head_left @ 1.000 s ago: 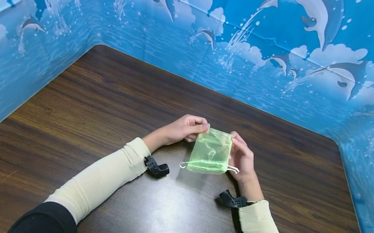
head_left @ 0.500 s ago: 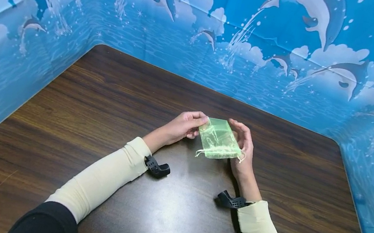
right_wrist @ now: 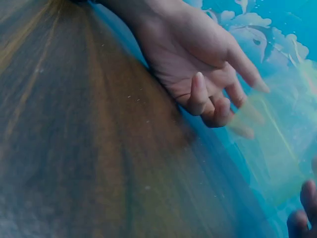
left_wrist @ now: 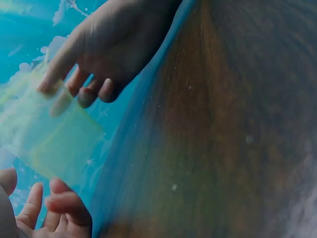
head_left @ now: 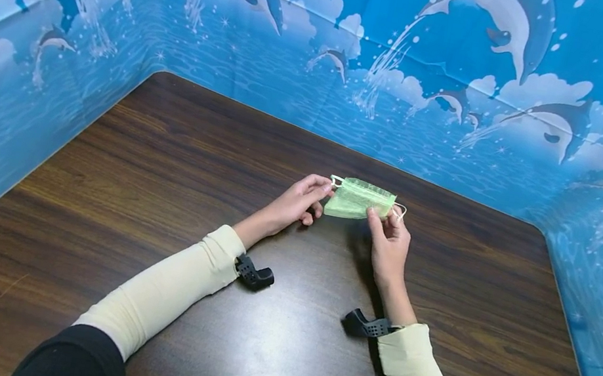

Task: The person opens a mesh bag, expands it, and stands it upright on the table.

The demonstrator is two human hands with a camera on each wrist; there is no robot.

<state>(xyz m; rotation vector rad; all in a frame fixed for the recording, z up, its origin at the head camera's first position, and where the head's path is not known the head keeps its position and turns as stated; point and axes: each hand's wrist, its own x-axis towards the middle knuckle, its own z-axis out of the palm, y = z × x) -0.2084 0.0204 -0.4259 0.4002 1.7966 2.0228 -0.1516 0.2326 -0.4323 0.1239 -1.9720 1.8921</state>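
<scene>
A small sheer light-green drawstring pouch (head_left: 356,200) is held up between both hands above the table, its drawn-string edge uppermost and a pale cord loop out at each side. My left hand (head_left: 294,203) pinches its left side between thumb and forefinger, by the left cord loop; the other fingers curl loosely below. Its right side is pinched by my right hand (head_left: 390,246), thumb on the near face and fingers behind. In the left wrist view the left hand (left_wrist: 119,44) shows through the see-through pouch (left_wrist: 59,139); the right wrist view shows the right hand (right_wrist: 198,59) likewise.
Beneath is a dark wood-grain table (head_left: 194,150) with rounded back corners. A blue dolphin-print curtain (head_left: 272,77) stands around its back and sides. Black wrist mounts (head_left: 254,273) sit on both wrists over cream sleeves (head_left: 165,285).
The pouch has moved away from the body and been turned, so the string edge that was nearest now lies at the top. The right hand has shifted its hold from the side to the near face.
</scene>
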